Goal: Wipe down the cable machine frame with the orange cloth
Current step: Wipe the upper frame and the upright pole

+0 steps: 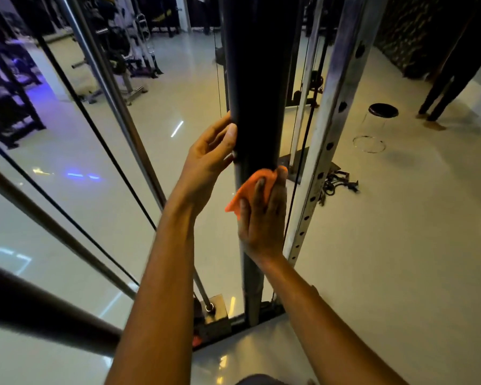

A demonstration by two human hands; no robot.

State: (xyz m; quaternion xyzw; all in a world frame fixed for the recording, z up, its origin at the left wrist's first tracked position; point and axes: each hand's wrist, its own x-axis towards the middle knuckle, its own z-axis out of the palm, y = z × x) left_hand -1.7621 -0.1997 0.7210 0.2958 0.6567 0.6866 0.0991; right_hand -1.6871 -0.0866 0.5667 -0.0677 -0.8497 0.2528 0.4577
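Note:
A dark upright post of the cable machine frame runs down the middle of the view. My right hand presses the orange cloth flat against the post's front, fingers straight and pointing up. The cloth shows above and to the left of the fingers. My left hand grips the post's left edge slightly higher up, thumb on the front and fingers wrapped behind it.
A silver upright with a row of holes stands just right of the post. Chrome guide rods and black cables slant on the left. A black stool, loose handles and a person's legs are on the glossy floor.

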